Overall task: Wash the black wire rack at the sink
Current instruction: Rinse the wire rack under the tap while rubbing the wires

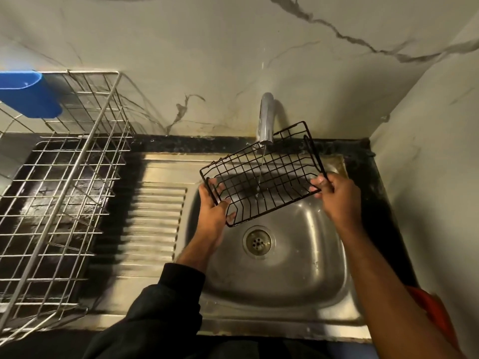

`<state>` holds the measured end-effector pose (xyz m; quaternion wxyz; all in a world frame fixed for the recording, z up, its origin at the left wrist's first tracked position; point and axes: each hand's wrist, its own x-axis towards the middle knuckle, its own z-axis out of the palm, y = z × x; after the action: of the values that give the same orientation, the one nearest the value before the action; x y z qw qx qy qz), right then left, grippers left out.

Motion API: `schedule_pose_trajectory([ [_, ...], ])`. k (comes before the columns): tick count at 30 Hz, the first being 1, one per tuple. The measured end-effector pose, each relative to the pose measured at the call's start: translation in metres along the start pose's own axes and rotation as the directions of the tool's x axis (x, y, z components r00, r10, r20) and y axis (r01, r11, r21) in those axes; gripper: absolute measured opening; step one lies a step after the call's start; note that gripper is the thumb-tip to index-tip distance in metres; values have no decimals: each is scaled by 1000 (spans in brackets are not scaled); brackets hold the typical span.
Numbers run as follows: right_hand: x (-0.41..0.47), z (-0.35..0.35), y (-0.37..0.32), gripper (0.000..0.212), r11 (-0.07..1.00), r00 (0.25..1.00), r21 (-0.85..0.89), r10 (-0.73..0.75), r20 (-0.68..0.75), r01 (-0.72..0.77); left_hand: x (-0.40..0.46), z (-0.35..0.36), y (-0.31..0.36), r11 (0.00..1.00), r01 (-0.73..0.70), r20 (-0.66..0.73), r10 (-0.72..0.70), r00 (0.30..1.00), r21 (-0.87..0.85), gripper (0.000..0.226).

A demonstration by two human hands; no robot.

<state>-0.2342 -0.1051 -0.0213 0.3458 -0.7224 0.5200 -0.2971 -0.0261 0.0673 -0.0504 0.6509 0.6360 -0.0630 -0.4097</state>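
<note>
Wire rack [261,174] black, grid-patterned; sink [324,255] dull steel, drainboard ribbed; dish basket [64,193] left of sink silver grid; tub [31,93] blue; wall [233,47] cream with grey veining; worktop [181,143] black.

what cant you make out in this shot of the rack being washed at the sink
- Head view: the blue tub is cut off by the left edge; its contents are hidden.
- The silver dish rack runs off the left edge.
- The tap handle is not in view.
- Left hand and right hand grip the black rack; dirt on its thin wires is too small to judge.
</note>
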Motion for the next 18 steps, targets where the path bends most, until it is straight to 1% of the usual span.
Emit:
schedule_pose_trajectory([
  [4,-4,-4,3,20,999,1000,42,1,-21,0,-4,8,-1,999,8,-16,-9,1000,-38,65],
  [7,-9,-9,8,21,999,997,36,-25,-67,28,-12,15,1,998,3,-6,-4,1000,-56,67],
  [13,-16,-17,11,22,999,992,50,-12,-127,18,-20,21,3,998,13,6,-13,1000,-64,66],
  [16,-20,-21,7,20,996,992,86,-4,-124,14,-25,19,7,999,15,-4,-16,1000,-44,63],
  [18,-23,-20,3,18,993,995,119,-12,-98,23,-27,16,8,1000,7,-36,-8,999,-22,61],
])
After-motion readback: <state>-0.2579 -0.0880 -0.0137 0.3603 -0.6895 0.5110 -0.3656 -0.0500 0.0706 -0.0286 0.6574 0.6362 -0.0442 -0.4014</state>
